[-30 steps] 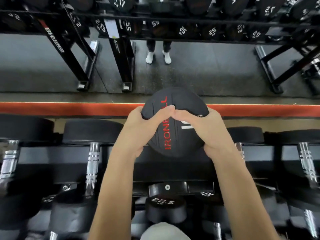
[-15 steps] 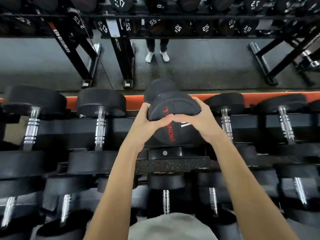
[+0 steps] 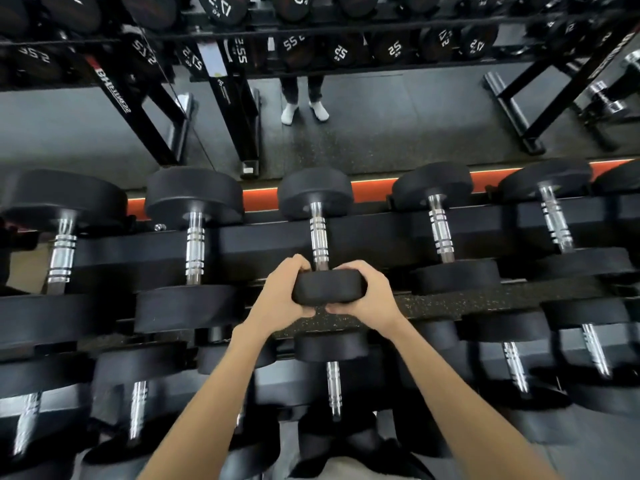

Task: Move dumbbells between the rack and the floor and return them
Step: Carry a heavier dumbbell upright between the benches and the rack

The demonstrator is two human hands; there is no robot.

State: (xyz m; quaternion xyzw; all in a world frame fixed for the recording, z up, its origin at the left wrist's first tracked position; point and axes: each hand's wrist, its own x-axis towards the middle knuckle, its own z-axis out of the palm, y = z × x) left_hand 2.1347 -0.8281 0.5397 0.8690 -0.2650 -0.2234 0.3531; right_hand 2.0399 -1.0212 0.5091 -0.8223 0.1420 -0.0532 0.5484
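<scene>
both hands wrap the near head of one dumbbell [image 3: 318,233] on the top tier of the rack [image 3: 381,237]. left hand [image 3: 282,297] curls round the head's left side, fingers over its top edge and thumb tucked underneath. right hand [image 3: 367,296] mirrors it on the right side, fingers bent over the top, thumb under; the two thumbs nearly meet below the head. neither hand is on the chrome handle.

that dumbbell lies level with its handle pointing away from the person, far head seated at the back rail, near head at the front edge of the tier above a strip of speckled rubber matting [image 3: 467,303]. it sits in line with its neighbours: two larger dumbbells [image 3: 194,237] to the left and two more [image 3: 441,230] to the right, all parallel, each apart from the next.

a lower tier of dumbbells [image 3: 334,382] runs beneath the forearms, one directly under the held head.

behind the rack an orange strip [image 3: 374,188] runs along the base of a mirror [image 3: 398,109]. its reflection shows black rack legs, numbered dumbbell ends such as 55 and 52, dark rubber floor, and a pair of legs in dark trousers with white socks [image 3: 304,110].
</scene>
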